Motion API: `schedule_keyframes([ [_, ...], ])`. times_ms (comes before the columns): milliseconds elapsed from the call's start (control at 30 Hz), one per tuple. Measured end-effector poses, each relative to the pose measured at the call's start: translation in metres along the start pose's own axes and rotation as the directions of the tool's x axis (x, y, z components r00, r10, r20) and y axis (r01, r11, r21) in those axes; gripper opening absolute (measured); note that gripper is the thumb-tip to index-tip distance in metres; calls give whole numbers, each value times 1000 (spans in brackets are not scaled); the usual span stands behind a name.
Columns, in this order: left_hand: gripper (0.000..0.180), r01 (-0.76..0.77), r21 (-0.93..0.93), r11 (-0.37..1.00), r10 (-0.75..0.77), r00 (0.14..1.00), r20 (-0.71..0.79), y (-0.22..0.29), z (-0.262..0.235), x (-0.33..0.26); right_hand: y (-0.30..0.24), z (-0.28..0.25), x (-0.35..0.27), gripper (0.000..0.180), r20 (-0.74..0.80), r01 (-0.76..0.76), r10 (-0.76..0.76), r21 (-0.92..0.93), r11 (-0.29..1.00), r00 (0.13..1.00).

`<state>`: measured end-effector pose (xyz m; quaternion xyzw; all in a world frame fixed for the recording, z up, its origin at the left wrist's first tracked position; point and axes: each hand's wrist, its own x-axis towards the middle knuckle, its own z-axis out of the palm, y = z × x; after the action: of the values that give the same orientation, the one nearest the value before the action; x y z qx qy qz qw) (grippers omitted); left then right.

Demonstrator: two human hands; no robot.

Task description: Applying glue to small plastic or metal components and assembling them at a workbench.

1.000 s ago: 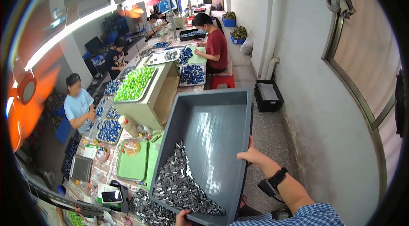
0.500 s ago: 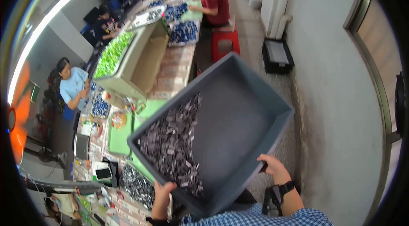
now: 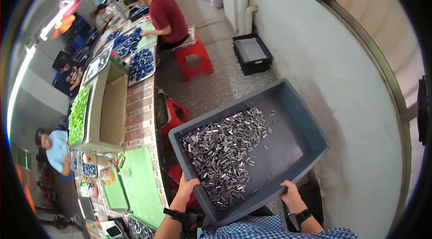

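Note:
A large grey plastic bin [image 3: 297, 149] is held up in front of me, tilted a little. Many small dark, shiny rectangular pieces [image 3: 225, 149] are heaped over its left half, and a few lie loose toward the middle. My left hand [image 3: 185, 190] grips the near left rim, thumb over the edge. On the near right rim, my right hand [image 3: 292, 196] is closed the same way. The fingers beneath the rim are hidden. Both wrists wear dark straps.
Left of the bin runs a long worktable [image 3: 139, 113] with a green mat [image 3: 143, 180], a tray of green pieces [image 3: 79, 115] and trays of blue pieces [image 3: 141, 63]. Red stools [image 3: 193, 59] stand alongside. A co-worker [image 3: 166, 16] sits beyond. A black crate [image 3: 252, 54] lies by the right wall.
My view has turned right, away from the table. The bin has moved right and down, off the table's edge, and the dark pieces have spread farther across its bottom. Both hands keep their grip.

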<state>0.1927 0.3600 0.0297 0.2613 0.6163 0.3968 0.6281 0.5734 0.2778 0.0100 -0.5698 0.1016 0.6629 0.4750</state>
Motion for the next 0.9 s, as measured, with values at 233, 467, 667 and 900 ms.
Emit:
schedule_keyframes([
  [233,52,64,252,966,-88,992,86,42,34,102,-1,14,42,27,-147,-67,88,139,988,985],
  [467,82,-156,756,636,-88,958,272,110,48,203,39,45,82,39,180,109,-52,-323,940,982],
  [667,86,-341,833,437,-52,914,402,185,93,265,21,137,117,13,-90,-164,213,384,909,973],
  [900,83,-406,845,349,-65,889,454,216,158,350,10,156,184,37,-74,-52,153,726,686,985],
])
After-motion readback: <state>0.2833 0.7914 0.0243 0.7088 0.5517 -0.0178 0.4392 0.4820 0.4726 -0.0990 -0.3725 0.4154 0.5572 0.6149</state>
